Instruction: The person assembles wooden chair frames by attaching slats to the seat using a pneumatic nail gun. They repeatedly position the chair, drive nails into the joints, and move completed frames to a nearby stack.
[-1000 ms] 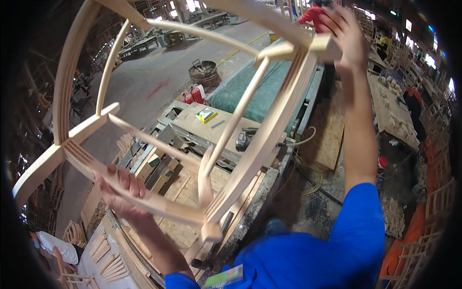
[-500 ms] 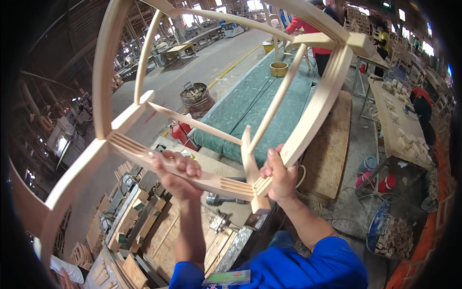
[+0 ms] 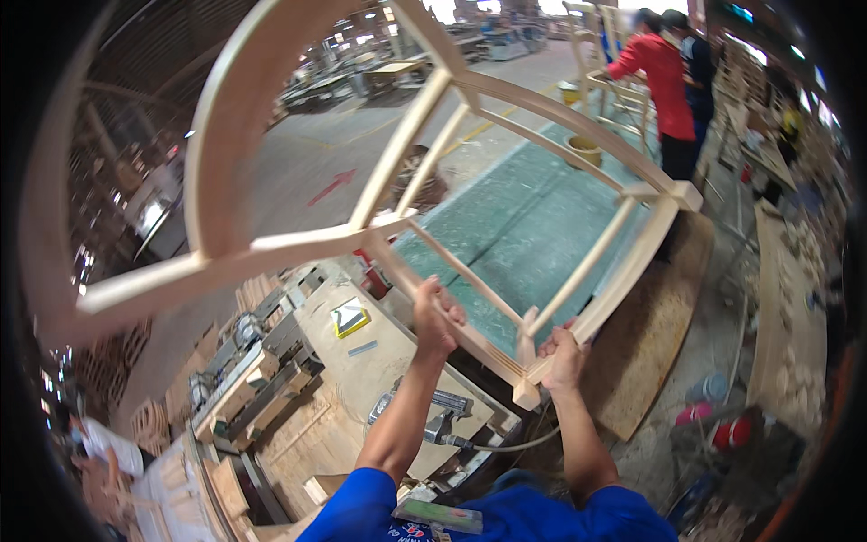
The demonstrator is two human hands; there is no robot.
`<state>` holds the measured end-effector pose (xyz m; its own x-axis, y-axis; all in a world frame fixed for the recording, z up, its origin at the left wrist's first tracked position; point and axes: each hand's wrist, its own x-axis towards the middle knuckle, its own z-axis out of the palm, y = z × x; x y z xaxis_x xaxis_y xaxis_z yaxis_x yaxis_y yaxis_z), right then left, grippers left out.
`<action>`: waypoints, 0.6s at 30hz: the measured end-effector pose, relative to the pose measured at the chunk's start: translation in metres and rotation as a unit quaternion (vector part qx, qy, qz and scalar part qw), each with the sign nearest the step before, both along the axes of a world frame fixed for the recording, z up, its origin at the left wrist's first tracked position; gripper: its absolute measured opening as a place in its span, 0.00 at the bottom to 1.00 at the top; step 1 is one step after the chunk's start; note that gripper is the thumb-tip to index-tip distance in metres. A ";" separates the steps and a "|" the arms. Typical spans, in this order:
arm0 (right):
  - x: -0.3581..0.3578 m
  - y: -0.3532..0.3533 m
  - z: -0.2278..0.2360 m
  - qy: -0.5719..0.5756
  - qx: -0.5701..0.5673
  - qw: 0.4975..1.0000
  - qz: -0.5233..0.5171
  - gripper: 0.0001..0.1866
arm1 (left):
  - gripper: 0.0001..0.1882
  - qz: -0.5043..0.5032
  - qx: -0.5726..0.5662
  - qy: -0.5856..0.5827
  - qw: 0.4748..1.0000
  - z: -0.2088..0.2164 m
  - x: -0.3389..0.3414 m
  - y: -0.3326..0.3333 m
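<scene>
A bare wooden chair frame (image 3: 626, 271) is held up and tilted before me, its curved back and legs reaching off to the upper left. My left hand (image 3: 435, 318) wraps its fingers around a grooved rail on the near side. Close to the lower corner joint, my right hand (image 3: 564, 358) is closed around the adjoining rail. Both hands keep the frame raised over a green-topped table (image 3: 492, 230), which shows between the rails. Under my left forearm, a nail gun (image 3: 442, 417) with a hose lies on a workbench (image 3: 316, 294).
On the workbench is a yellow-edged box (image 3: 349, 318), beside wooden clamping blocks (image 3: 262, 379). A brown board (image 3: 664, 330) stands to the right of the green table. A yellow pail (image 3: 585, 151) sits on the table's far part, near a person in red (image 3: 664, 86) and other chair frames.
The chair frame has swung away to the right and turned, with both hands still gripping it. The view has shifted, and more of the workbench, nail gun and yellow-edged box shows.
</scene>
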<state>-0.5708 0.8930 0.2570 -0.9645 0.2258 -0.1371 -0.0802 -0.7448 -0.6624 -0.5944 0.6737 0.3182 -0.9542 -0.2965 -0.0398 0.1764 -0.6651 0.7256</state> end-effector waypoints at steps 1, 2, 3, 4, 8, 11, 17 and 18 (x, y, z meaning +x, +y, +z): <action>-0.016 0.002 -0.006 0.006 0.017 1.000 -0.002 0.11 | 0.15 -0.004 -0.020 0.000 1.000 -0.011 -0.019 -0.003; -0.029 -0.003 -0.011 -0.043 0.016 0.999 -0.004 0.12 | 0.15 0.007 -0.043 -0.008 0.999 -0.026 -0.034 -0.013; -0.037 -0.014 -0.015 -0.083 0.059 0.994 0.035 0.16 | 0.18 -0.008 0.020 -0.005 1.000 -0.042 -0.036 -0.030; -0.035 -0.026 -0.023 -0.117 0.129 0.981 0.079 0.19 | 0.18 -0.003 0.007 -0.077 0.997 -0.052 -0.032 -0.054; -0.168 0.034 -0.054 -0.099 0.188 0.971 0.107 0.18 | 0.24 -0.043 -0.465 -0.098 0.879 -0.013 -0.053 -0.039; -0.224 -0.009 -0.046 -0.013 0.401 0.886 0.231 0.17 | 0.27 0.095 -0.608 -0.032 0.787 -0.034 0.004 -0.066; -0.157 -0.174 -0.082 0.191 0.649 0.672 0.302 0.16 | 0.24 0.183 -0.460 -0.154 0.855 -0.061 0.218 -0.103; -0.142 -0.195 -0.086 0.223 0.662 0.642 0.316 0.16 | 0.23 0.219 -0.456 -0.193 0.841 -0.066 0.256 -0.107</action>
<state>-0.7127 0.6984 0.1708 -0.7976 -0.5959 0.0936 -0.4411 0.4703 -0.7644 -0.3384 0.5671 0.2522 -0.7141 -0.6910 0.1122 -0.1064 0.2655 0.9582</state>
